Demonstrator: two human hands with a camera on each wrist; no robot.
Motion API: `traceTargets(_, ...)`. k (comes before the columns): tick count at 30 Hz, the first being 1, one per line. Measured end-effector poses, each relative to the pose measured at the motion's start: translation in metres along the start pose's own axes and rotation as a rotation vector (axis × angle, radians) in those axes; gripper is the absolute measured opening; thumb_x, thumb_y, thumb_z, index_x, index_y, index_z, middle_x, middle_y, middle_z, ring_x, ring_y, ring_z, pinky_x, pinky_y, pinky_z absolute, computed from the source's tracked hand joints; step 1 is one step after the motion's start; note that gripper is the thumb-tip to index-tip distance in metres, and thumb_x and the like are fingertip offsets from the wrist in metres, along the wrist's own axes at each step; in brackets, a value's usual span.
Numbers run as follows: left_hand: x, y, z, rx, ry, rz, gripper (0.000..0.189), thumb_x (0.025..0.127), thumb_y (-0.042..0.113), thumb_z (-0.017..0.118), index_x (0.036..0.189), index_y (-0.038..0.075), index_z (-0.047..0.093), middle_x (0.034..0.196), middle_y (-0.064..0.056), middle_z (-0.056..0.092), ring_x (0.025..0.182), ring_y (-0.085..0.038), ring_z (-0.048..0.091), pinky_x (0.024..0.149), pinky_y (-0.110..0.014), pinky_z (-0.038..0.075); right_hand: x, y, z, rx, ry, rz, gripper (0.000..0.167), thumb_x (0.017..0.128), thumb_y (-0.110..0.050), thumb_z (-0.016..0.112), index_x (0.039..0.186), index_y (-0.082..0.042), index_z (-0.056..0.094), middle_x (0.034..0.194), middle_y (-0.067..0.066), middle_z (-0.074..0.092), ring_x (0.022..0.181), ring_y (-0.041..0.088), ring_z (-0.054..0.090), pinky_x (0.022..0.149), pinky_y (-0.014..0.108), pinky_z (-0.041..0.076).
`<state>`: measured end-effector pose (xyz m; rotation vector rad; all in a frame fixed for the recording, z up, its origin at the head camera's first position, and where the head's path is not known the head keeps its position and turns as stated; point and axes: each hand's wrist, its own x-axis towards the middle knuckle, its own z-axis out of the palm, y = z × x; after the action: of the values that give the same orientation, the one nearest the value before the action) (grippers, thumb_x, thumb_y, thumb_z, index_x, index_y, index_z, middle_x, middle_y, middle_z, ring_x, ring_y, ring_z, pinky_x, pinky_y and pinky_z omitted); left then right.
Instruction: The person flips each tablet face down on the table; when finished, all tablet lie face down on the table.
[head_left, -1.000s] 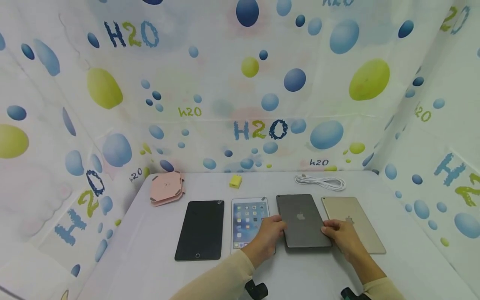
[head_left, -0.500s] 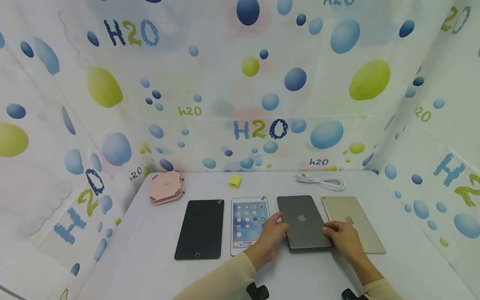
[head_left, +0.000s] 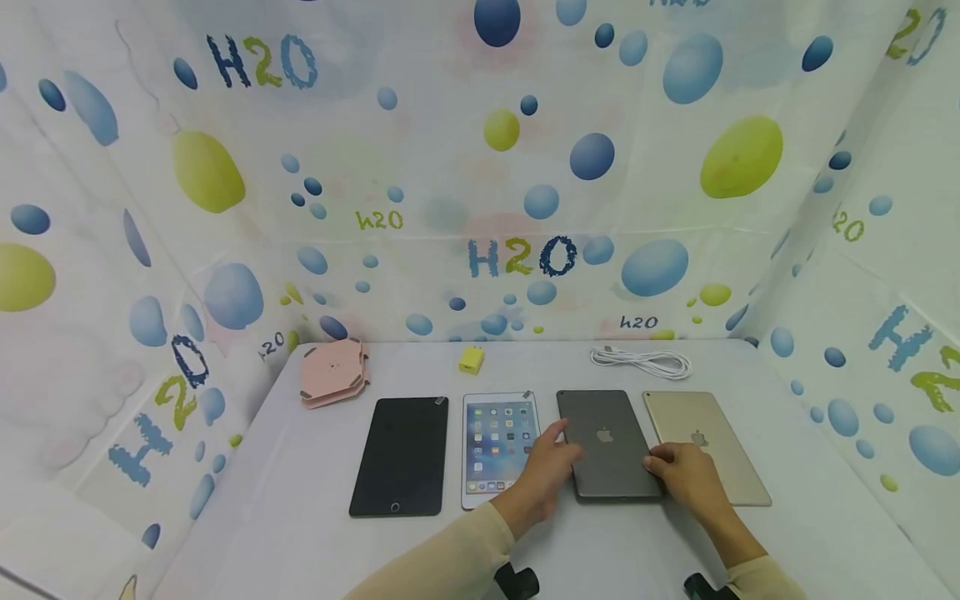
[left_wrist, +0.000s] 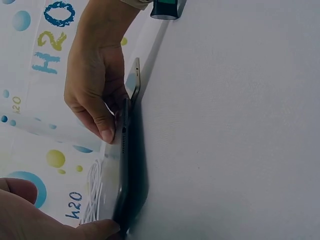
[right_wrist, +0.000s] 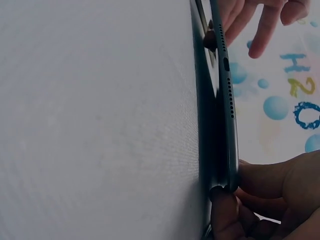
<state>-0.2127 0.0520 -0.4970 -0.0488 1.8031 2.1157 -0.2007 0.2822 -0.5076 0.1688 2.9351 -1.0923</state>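
Well, right hand pinches gray tablet; thumb atop

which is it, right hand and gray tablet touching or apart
Touching: the right wrist view shows the right hand pinching the gray tablet between thumb and finger.

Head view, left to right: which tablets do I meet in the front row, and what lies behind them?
Front: black tablet, white tablet, gray tablet, gold tablet.
Behind: pink item, yellow plug, white cable.
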Motion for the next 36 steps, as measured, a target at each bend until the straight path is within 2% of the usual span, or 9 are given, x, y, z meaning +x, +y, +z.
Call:
traceTargets(10, -0.003, 0.004, -0.002, 0.061, -0.016, -0.031, 0.076, 0.086, 0.010, 0.060, 0.158, 0.008, 0.035, 0.152, -0.026, 0.045, 0.137, -0.049, 0.047, 0.113, -0.062, 0.036, 0.002, -0.003, -0.001, -0.067, -0.015, -0.002, 0.027, 0.093, -0.013, 0.070, 0.108, 0.009, 0.072, 0.105, 0.023, 0.074, 0.104, 0.043, 0.067, 0.082, 0.055, 0.055)
traceTargets(14, -0.005, 0.005, -0.003, 0.091, -0.023, -0.028, 0.076, 0.086, 0.010, 0.060, 0.158, 0.007, 0.034, 0.150, -0.027, 0.047, 0.134, -0.049, 0.049, 0.112, -0.063, 0.036, 0.004, -0.003, 0.001, -0.101, -0.016, -0.013, 0.025, 0.090, -0.012, 0.071, 0.106, 0.008, 0.072, 0.104, 0.023, 0.073, 0.099, 0.042, 0.069, 0.078, 0.053, 0.056)
traceTargets(22, -0.008, 0.006, -0.003, 0.088, -0.023, -0.015, 0.073, 0.087, 0.010, 0.060, 0.156, 0.005, 0.037, 0.149, -0.027, 0.048, 0.134, -0.050, 0.049, 0.113, -0.063, 0.036, 0.002, -0.004, 0.001, -0.145, 0.000, -0.047, 0.023, 0.088, -0.010, 0.072, 0.103, 0.008, 0.072, 0.100, 0.022, 0.074, 0.095, 0.041, 0.069, 0.075, 0.051, 0.056)
traceTargets(30, -0.009, 0.004, -0.003, 0.099, -0.016, -0.012, 0.067, 0.088, 0.007, 0.057, 0.153, 0.006, 0.042, 0.147, -0.027, 0.050, 0.128, -0.047, 0.054, 0.111, -0.063, 0.037, 0.003, -0.004, 0.001, -0.189, 0.002, -0.071, 0.028, 0.089, -0.012, 0.071, 0.107, 0.010, 0.071, 0.092, 0.015, 0.074, 0.083, 0.028, 0.069, 0.067, 0.045, 0.055)
traceTargets(33, -0.013, 0.006, -0.005, 0.126, -0.034, -0.008, 0.066, 0.089, 0.008, 0.057, 0.154, 0.007, 0.042, 0.150, -0.028, 0.047, 0.131, -0.047, 0.051, 0.112, -0.063, 0.037, 0.003, -0.002, 0.001, -0.201, 0.002, -0.076, 0.028, 0.088, -0.012, 0.072, 0.107, 0.009, 0.071, 0.090, 0.014, 0.074, 0.081, 0.026, 0.068, 0.065, 0.044, 0.054)
traceTargets(36, -0.020, 0.011, -0.013, 0.167, -0.045, 0.000, 0.061, 0.093, 0.013, 0.058, 0.152, 0.010, 0.045, 0.151, -0.025, 0.047, 0.135, -0.047, 0.048, 0.111, -0.064, 0.038, 0.003, -0.003, 0.003, -0.198, 0.003, -0.077, 0.028, 0.088, -0.012, 0.072, 0.106, 0.009, 0.071, 0.089, 0.013, 0.073, 0.079, 0.024, 0.066, 0.063, 0.041, 0.053)
